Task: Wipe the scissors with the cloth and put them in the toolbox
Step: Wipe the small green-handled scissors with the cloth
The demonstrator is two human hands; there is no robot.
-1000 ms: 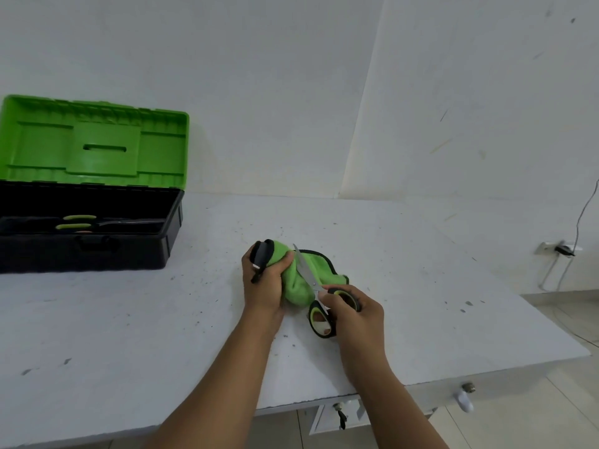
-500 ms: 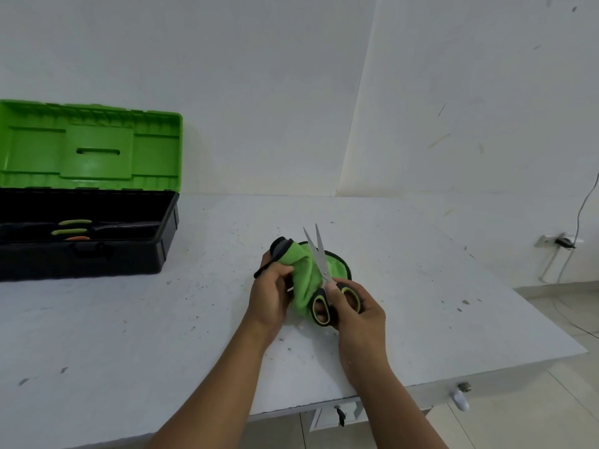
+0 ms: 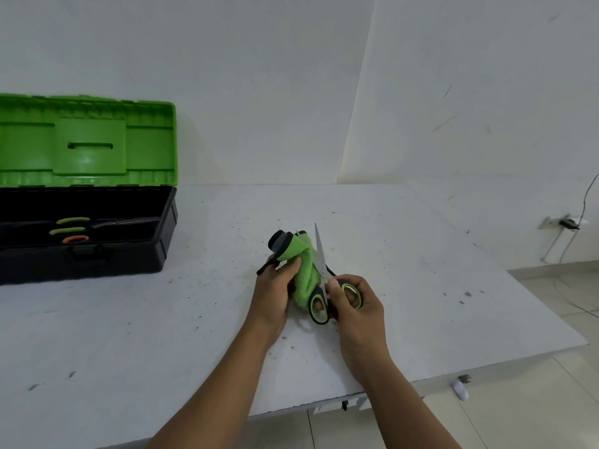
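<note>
My right hand is curled around the black-and-green handles of the scissors, with a finger showing through one loop and my thumb lying over the top beside the pivot. The blades point up and away from me, close together, and the tip rises above the cloth. My left hand sits just left of the scissors, fingers and thumb wrapped around the green cloth, which is bunched up and pressed against the left side of the blades. The cloth has a dark trim, and a grey-and-black rolled end sticks out past my left fingers, up and to the left of the scissors. Both hands are above the white counter, which is speckled with small dark flecks; I cannot tell whether the cloth touches it.

Well to the left of the scissors, at the back of the counter against the wall, stands the toolbox, black below with its green lid raised upright. Inside it lie tools with green and orange handles. Far to the right of the scissors, low on the wall, a plug and cable sit in a socket.
</note>
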